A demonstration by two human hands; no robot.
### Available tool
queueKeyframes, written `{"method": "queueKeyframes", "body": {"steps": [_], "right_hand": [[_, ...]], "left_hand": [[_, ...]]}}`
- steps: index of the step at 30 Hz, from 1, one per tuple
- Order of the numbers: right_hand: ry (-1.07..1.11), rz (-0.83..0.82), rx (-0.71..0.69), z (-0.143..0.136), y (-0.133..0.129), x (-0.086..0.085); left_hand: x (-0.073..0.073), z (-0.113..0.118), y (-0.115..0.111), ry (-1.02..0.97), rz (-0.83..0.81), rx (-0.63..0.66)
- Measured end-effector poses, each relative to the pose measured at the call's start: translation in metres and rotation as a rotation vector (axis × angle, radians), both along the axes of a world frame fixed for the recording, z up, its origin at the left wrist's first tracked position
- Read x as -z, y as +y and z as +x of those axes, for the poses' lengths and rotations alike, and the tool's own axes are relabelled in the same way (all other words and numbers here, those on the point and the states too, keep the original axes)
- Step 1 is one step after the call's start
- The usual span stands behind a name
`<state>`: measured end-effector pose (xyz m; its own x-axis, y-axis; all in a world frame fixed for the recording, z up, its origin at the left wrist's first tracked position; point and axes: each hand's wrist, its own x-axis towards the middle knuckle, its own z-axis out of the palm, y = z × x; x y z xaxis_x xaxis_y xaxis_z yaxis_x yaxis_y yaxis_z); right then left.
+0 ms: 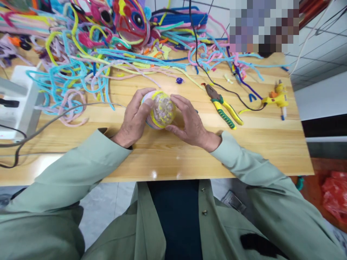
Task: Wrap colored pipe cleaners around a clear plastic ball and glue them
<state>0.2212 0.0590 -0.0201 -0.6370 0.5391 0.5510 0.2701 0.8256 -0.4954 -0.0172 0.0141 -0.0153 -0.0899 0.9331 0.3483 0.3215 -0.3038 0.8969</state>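
A clear round ball point(164, 110) with yellow and pale pink and blue fuzzy strips around it is between my two hands, over the middle of the wooden table. My left hand point(137, 116) wraps round its left side, the thumb lying on top near the yellow ring. On the other side my right hand point(188, 121) curves against the ball with fingertips at the upper right edge and thumb at the lower right. What lies under the ball is hidden.
Pliers point(221, 104) with green and yellow handles lie right of my hands, beside a black cord. Farther right stands a yellow glue gun point(277, 99). Tangled pipe cleaners point(73, 77) and a colourful mask-like piece point(132, 23) cover the back. A white device point(23, 97) is left.
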Motion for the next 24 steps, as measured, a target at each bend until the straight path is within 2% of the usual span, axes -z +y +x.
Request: {"method": "queueKeyframes", "body": {"steps": [5,15,24], "right_hand": [[-0.046,-0.064,0.017,0.000,-0.001,-0.002],[0.007,0.087,0.015,-0.004,-0.003,0.000],[-0.073,-0.147,0.089,-0.006,-0.007,-0.014]], "left_hand": [[-0.010,0.006,-0.006,0.036,0.038,-0.017],[-0.008,0.003,-0.006,0.091,0.041,-0.007],[-0.005,0.008,-0.011,0.110,0.114,-0.012]]}}
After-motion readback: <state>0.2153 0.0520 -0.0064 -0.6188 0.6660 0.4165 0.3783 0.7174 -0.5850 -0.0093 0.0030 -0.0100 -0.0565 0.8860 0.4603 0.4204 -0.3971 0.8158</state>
